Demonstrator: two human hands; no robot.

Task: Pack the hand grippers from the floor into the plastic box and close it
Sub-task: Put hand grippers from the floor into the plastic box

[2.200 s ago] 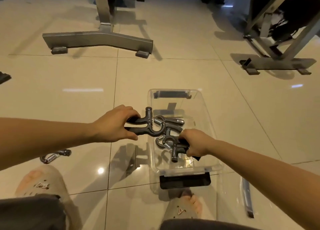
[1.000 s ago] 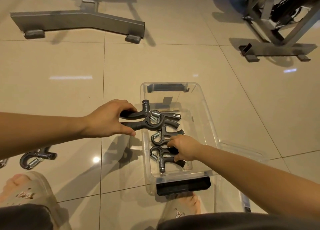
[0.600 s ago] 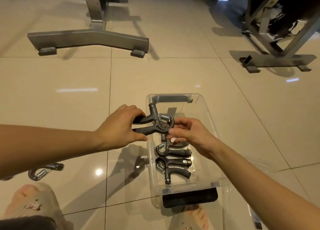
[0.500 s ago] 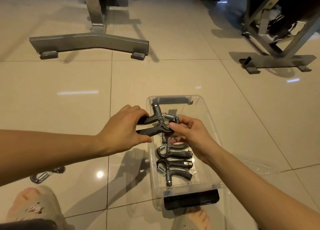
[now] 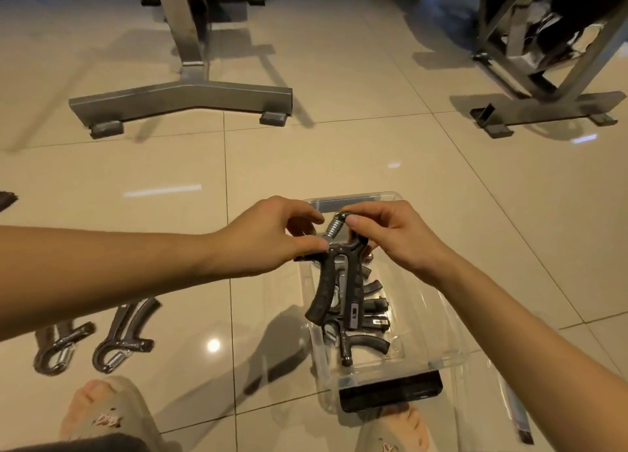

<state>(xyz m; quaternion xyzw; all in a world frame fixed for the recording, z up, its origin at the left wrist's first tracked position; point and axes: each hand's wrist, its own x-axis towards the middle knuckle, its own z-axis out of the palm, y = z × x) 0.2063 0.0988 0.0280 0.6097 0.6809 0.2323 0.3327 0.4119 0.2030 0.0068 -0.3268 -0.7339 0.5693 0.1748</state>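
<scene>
Our left hand [image 5: 265, 239], right hand [image 5: 399, 239] fingers [image 5: 355, 221] clamped on black curved hand gripper [image 5: 326, 288], steel coil [image 5: 332, 228] up, over clear plastic box [image 5: 453, 358].

I can read no text anywhere. The black plastic hand gripper [image 5: 354, 288] carries a small grey plate [image 5: 353, 313] on one handle, too blurred to make out. The reddish print on the beige slipper [image 5: 112, 404] is likewise illegible.
</scene>
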